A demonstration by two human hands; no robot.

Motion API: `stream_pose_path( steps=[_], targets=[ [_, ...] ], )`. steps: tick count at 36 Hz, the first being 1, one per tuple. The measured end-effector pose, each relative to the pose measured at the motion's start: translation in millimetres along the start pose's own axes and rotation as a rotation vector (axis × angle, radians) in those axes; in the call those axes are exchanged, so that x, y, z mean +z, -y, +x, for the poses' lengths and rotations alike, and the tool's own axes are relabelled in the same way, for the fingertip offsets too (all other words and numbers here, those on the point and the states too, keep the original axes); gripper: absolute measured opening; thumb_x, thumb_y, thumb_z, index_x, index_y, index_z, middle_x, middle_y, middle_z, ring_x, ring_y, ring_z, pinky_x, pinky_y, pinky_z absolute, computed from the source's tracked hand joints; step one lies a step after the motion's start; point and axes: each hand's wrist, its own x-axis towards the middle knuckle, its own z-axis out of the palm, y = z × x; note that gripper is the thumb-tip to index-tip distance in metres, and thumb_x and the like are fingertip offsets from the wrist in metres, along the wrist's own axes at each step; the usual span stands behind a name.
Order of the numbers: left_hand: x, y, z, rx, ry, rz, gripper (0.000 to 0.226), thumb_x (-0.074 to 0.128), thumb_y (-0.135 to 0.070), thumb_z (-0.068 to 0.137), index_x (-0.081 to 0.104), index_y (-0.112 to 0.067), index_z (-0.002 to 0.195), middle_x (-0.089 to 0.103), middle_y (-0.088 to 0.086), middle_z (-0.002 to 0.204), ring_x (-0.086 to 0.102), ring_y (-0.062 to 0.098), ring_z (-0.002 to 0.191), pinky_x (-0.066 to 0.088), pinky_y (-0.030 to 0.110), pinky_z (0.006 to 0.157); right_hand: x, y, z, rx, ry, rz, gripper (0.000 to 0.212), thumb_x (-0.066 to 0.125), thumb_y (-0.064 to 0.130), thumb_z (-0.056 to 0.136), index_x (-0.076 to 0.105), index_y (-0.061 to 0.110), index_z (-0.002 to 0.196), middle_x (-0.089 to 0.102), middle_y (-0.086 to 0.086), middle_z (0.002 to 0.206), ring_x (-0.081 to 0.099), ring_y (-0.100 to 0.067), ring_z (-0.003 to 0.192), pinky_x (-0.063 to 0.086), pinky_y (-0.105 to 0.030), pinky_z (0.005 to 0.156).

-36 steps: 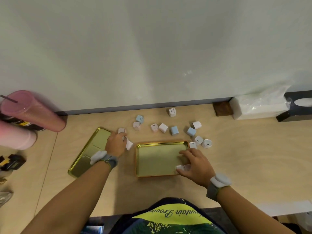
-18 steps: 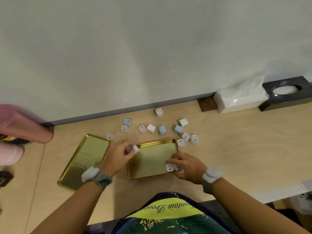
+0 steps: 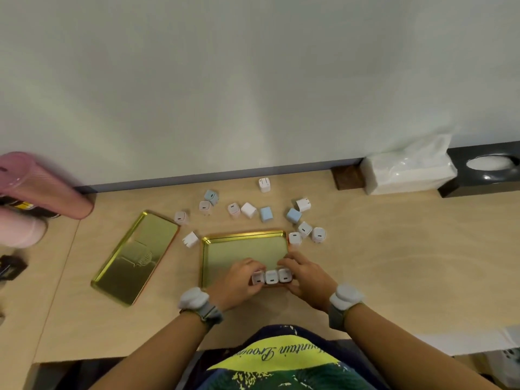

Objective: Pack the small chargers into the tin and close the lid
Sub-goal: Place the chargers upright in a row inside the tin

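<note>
packing just begun: three chargers (image 3: 271, 276) in the tin (image 3: 244, 246), lid (image 3: 137, 256) off.
head view: left hand (image 3: 241, 280) and right hand (image 3: 304, 277) fingers pinch the row at lower centre; about thirteen loose chargers (image 3: 266, 214) on the tabletop (image 3: 394, 249) above; lid lies left of the tin.
</note>
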Motion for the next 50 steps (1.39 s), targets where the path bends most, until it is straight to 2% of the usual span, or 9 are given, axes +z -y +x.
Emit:
stream_pose_path(
  steps=[6,13,16,19,25,32,39,46,50],
  targets=[
    [9.2,-0.3,-1.1,-0.055,0.061,-0.012,0.049,0.066,-0.030,0.087,0.052,-0.021,0.133,0.054,-0.001,0.127,0.048,0.014,0.119,0.036,0.025,0.100,0.2,-9.0,0.5,-0.045,0.007,-0.015,0.047,0.061,0.018,0.087,0.049,0.019,0.133,0.046,-0.002,0.136,0.054,-0.024,0.114,0.048,-0.036,0.097],
    [7.5,2.4,-1.4,-0.084,0.064,-0.064,0.049,0.065,-0.023,0.085,0.052,-0.028,0.132,0.050,-0.002,0.125,0.050,0.015,0.119,0.042,0.033,0.103,-25.8,-20.9,2.3,-0.069,-0.114,0.055,0.048,0.066,0.049,0.083,0.055,0.026,0.125,0.055,0.005,0.127,0.054,-0.012,0.107,0.050,-0.030,0.091],
    [4.3,6.2,-3.2,-0.093,0.059,-0.089,0.063,0.072,-0.037,0.079,0.047,-0.031,0.137,0.048,-0.004,0.131,0.046,0.013,0.122,0.042,0.035,0.105,-39.5,-34.8,12.0,0.062,-0.327,0.021,0.035,0.067,0.031,0.085,0.062,0.020,0.118,0.060,-0.002,0.123,0.057,-0.024,0.106,0.052,-0.039,0.086],
    [2.5,9.2,-5.7,-0.107,0.025,-0.073,0.070,0.069,-0.056,0.077,0.043,-0.036,0.139,0.046,-0.009,0.135,0.044,0.012,0.124,0.044,0.036,0.105,-49.1,-44.6,27.2,0.091,-0.286,-0.073,0.034,0.061,0.017,0.085,0.061,0.014,0.119,0.057,-0.008,0.128,0.056,-0.035,0.106,0.053,-0.045,0.083],
    [-2.4,8.4,-4.4,-0.114,-0.142,-0.067,0.053,0.051,-0.064,0.085,0.051,-0.036,0.130,0.047,-0.012,0.130,0.044,0.009,0.119,0.045,0.031,0.100,-49.7,-49.1,50.2,0.028,-0.063,-0.257,0.041,0.062,0.024,0.085,0.055,0.025,0.126,0.050,0.002,0.137,0.051,-0.028,0.111,0.049,-0.039,0.085],
    [-11.0,0.3,3.2,-0.104,-0.227,-0.109,0.027,0.052,-0.044,0.094,0.062,-0.032,0.116,0.053,-0.012,0.119,0.050,0.009,0.111,0.045,0.031,0.096,-44.1,-47.8,50.6,-0.058,-0.108,-0.352,0.022,0.060,0.030,0.088,0.059,0.022,0.109,0.060,-0.002,0.115,0.055,-0.030,0.096,0.047,-0.039,0.076],
    [-15.1,-21.4,13.1,-0.070,-0.383,-0.299,0.018,0.057,-0.024,0.095,0.067,-0.022,0.110,0.062,-0.008,0.102,0.059,0.004,0.088,0.052,0.026,0.077,-48.7,-34.0,34.3,0.092,-0.442,0.086,0.023,0.073,0.033,0.078,0.059,0.020,0.089,0.060,-0.001,0.087,0.057,-0.021,0.073,0.046,-0.032,0.061],
    [-11.3,-49.3,30.5,-0.016,-0.280,-0.382,0.045,0.066,-0.016,0.083,0.054,-0.032,0.124,0.051,-0.010,0.114,0.061,0.004,0.088,0.053,0.019,0.073,-51.0,6.8,36.0,0.234,-0.457,0.432,0.028,0.080,0.034,0.069,0.058,0.019,0.075,0.061,0.005,0.067,0.052,-0.006,0.057,0.040,-0.015,0.054],
    [-10.5,-56.2,36.9,-0.011,-0.426,-0.317,0.032,0.067,-0.021,0.083,0.060,-0.027,0.114,0.054,-0.008,0.110,0.059,0.011,0.091,0.051,0.025,0.077,-49.0,22.5,33.2,0.245,-0.392,0.545,0.028,0.080,0.038,0.068,0.060,0.020,0.077,0.066,0.004,0.070,0.054,-0.005,0.059,0.049,-0.028,0.061]
  ],
)
